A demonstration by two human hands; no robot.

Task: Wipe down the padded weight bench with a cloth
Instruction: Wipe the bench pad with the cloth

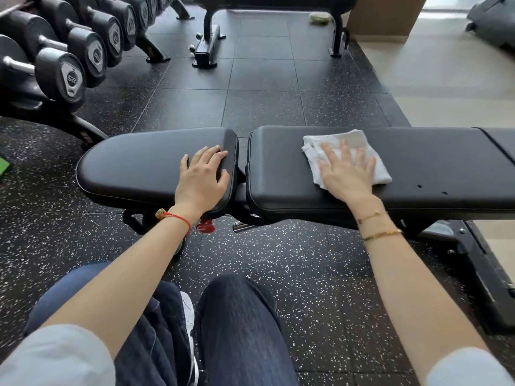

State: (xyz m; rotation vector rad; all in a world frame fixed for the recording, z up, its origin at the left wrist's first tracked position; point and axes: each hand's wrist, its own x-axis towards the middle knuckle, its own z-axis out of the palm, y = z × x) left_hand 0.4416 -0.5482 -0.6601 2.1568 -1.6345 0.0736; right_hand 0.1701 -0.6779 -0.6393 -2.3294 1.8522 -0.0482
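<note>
Pressing my right hand (347, 169) flat with fingers spread on the white cloth (345, 154), I hold it down on the long back pad (418, 174) of the counter. My left hand (202, 176) rests on the seat pad (139, 165), fingers loosely bent over its edge beside the gap. Dumbbells (61, 65) sit beyond my left hand.

Just one camera here, worn on the person's head, wide-angle, and it looked forward and down. It sat close over the weight bench (306, 174), which ran crosswise through mid-frame. Both forearms reached in from the bottom corners, knees below, and a dumbbell rack (69, 51) curved off top left
</note>
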